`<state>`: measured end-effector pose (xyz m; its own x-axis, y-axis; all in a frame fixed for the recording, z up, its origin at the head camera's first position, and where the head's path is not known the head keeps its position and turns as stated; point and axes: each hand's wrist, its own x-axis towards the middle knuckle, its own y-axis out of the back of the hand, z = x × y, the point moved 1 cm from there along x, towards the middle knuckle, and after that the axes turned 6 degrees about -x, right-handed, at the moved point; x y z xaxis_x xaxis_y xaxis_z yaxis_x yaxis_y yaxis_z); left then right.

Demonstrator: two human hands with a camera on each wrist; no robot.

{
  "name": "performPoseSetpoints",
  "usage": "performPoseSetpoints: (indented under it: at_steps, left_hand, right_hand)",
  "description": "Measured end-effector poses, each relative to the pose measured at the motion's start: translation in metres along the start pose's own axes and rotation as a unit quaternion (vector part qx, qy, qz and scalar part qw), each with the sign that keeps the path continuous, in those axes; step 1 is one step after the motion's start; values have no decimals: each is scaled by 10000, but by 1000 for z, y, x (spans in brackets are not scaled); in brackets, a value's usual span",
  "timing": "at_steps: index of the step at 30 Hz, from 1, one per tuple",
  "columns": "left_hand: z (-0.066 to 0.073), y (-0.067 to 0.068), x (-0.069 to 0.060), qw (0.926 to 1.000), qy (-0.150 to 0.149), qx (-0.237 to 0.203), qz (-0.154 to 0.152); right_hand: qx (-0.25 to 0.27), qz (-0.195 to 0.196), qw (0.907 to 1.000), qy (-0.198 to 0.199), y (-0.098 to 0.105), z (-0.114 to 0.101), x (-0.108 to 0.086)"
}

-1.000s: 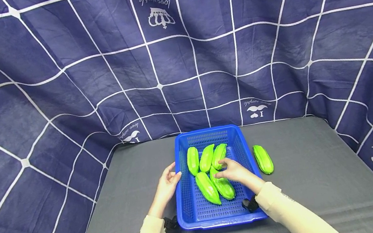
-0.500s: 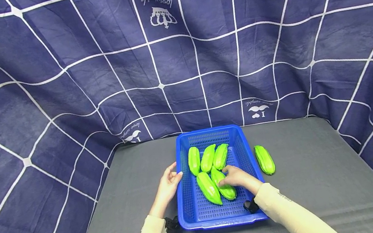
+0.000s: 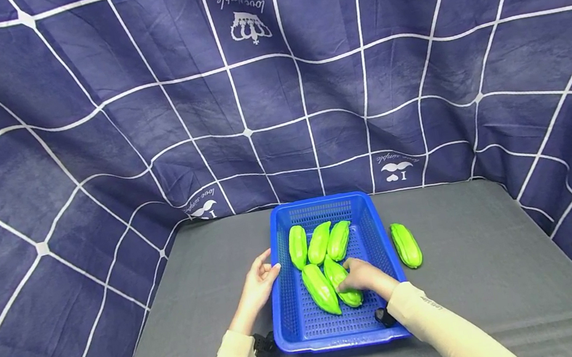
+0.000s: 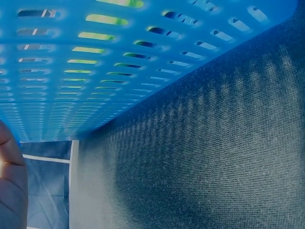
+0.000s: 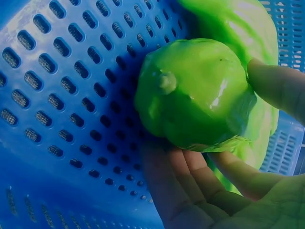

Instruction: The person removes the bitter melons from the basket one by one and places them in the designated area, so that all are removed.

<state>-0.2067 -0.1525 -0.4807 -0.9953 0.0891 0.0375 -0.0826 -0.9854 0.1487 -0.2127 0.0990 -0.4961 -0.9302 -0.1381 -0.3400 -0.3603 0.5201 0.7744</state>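
A blue plastic basket [image 3: 345, 340] with slotted walls holds several long, ridged green vegetables, pepper-like and shiny. My right hand [image 3: 364, 275] reaches inside and grips the front right vegetable [image 3: 351, 299], its knobbed end [image 5: 190, 90] showing in the right wrist view. There the thumb lies on one side and the fingers curl under the other. Beside it lies another vegetable [image 3: 320, 288]. At the basket's left rim, my left hand [image 3: 256, 283] holds on, thumb over the edge and fingers outside. Only part of that hand [image 4: 10, 176] appears in the left wrist view.
Three more vegetables lie at the basket's back, including a left one [image 3: 298, 247]. Another green vegetable [image 3: 406, 245] lies outside, right of the basket, on the grey tabletop [image 3: 479, 260]. A dark blue checked cloth [image 3: 327, 84] hangs behind and at both sides.
My right hand has come down from above the front right vegetable and closed round it. The left hand stays at the basket's rim. The view has shifted slightly.
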Motion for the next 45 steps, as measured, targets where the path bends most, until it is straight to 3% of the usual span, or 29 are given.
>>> performPoseSetpoints:
  at_steps: [11,24,32,35,42,45]
  left_hand:
    - [2,-1,-2,10000,12,-9,-9]
    - [2,-1,-2,9998,52,-197,-20]
    - [3,-1,-3,9999,78,-112,-21]
    - [-1,0,0,9999,39,-102,-28]
    - [-31,0,11,9999,49,-72,117]
    - [-34,0,12,9999,-27,2,125]
  right_hand:
    - [-108,6,9999,-40,-1,1,-1]
    - [351,95,9993,-51,12,-3,-6]
    - [541,347,9978,165,25,-11,-6]
    - [813,424,9955,220,31,-14,-8]
    - [1351,600,9885,315,47,-17,-13]
    - [1483,660,9862,338,52,-16,-14]
